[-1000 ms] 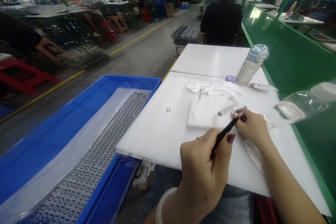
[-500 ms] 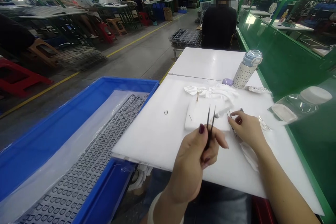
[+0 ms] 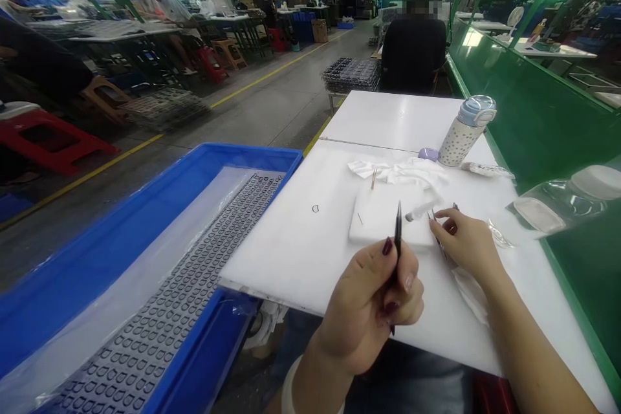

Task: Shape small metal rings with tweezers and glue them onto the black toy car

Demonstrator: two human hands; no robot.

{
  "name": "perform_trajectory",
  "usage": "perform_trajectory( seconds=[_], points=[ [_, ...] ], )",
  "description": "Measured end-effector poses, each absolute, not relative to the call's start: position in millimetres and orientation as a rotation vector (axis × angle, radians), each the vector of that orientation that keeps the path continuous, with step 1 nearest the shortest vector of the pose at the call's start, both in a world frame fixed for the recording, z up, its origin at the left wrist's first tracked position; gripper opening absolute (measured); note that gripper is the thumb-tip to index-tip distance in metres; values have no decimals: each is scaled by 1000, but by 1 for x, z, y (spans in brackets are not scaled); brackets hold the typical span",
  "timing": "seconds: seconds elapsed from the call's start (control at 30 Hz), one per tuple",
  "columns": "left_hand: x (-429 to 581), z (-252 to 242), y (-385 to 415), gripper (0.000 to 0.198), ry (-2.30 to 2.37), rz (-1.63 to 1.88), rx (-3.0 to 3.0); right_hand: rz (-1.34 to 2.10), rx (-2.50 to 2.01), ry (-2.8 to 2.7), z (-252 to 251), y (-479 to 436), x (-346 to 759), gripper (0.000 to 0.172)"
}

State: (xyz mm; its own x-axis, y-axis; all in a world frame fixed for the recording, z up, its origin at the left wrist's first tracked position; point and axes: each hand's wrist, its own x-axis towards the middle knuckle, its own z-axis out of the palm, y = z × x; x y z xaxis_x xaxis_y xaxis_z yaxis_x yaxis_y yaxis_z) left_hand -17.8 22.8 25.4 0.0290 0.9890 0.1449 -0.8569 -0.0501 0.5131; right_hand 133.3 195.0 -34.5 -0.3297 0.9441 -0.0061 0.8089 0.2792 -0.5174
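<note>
My left hand [image 3: 363,301] is raised over the near edge of the white table [image 3: 291,259], closed around black tweezers [image 3: 398,228] whose tips point up and look pressed together. Lower down on the right, my right hand [image 3: 466,239] rests at the table with thumb and fingers pinched on slim metal tweezers [image 3: 439,240], partly hidden by the fingers. Just left of it lies a white foam block [image 3: 383,213] with thin sticks [image 3: 374,180] standing in it and a small dark bit at its right side. A small black ring-like part [image 3: 315,209] lies alone on the tabletop.
To the left, a blue tray [image 3: 223,150] holds a sheet with rows of small black outlined parts [image 3: 160,317]. A crumpled white cloth [image 3: 402,171], spotted bottle [image 3: 460,136] and clear jar [image 3: 557,204] stand rightward. A green partition [image 3: 548,103] borders the table; a person [image 3: 413,52] sits ahead.
The black tweezers' two prongs, apart before, now look together as my left hand has turned and tightened. My right hand stays at nearly the same place; the view has shifted slightly.
</note>
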Motion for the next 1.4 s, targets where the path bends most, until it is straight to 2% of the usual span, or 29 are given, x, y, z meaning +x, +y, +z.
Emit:
perform_trajectory(
  seconds=[0.7, 0.97, 1.07, 1.27, 1.4],
  points=[
    [-16, 23, 22, 47, 348, 1567, 571, 641, -1618, -2255, -33, 196, 133, 34],
    [-16, 24, 24, 39, 399, 1568, 509, 640, -1610, -2260, -33, 196, 133, 35],
    [-15, 20, 24, 30, 622, 1699, 594, 639, -1601, -2257, -33, 195, 133, 35],
    [-15, 8, 26, 19, 1467, 1971, 1085, 648, -1553, -2249, -37, 196, 135, 34],
    [-19, 6, 28, 15, 1878, 1984, 1516, 650, -1541, -2249, -37, 196, 135, 34]
  ],
)
